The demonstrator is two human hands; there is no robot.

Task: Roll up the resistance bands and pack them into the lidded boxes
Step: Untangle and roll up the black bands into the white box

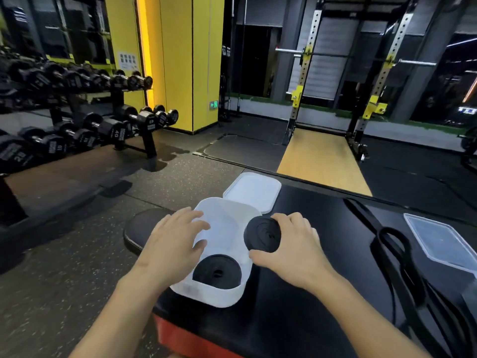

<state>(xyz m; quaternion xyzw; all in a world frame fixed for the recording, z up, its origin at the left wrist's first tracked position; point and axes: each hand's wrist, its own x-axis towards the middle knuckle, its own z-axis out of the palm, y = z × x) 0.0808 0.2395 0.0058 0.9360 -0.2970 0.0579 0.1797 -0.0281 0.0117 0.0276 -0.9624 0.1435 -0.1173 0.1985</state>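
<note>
Two rolled bands logged. First roll (217,272): lies flat inside the open white box (224,228), at its near end; the far end of the box floor shows bare. Second roll (263,235): held by your right hand (291,244) at the box's right rim, partly overlapping that rim. Your fingers curl over the roll's far edge and your thumb presses its near edge, so the coil is pinched between them. Your left hand (175,244) lies on the box's left wall, fingers spread, thumb reaching over the rim; it holds nothing else. White lid (254,191): flat, just behind the box, touching its far edge. Loose bands (397,254): unrolled, in a black tangle well to the right of the box. Clear container (444,241): farther right of the box, beyond those bands. Box, lid and bands all sit on the black bench top (322,293). Dumbbell rack (77,125): far left of the box, on the floor.
</note>
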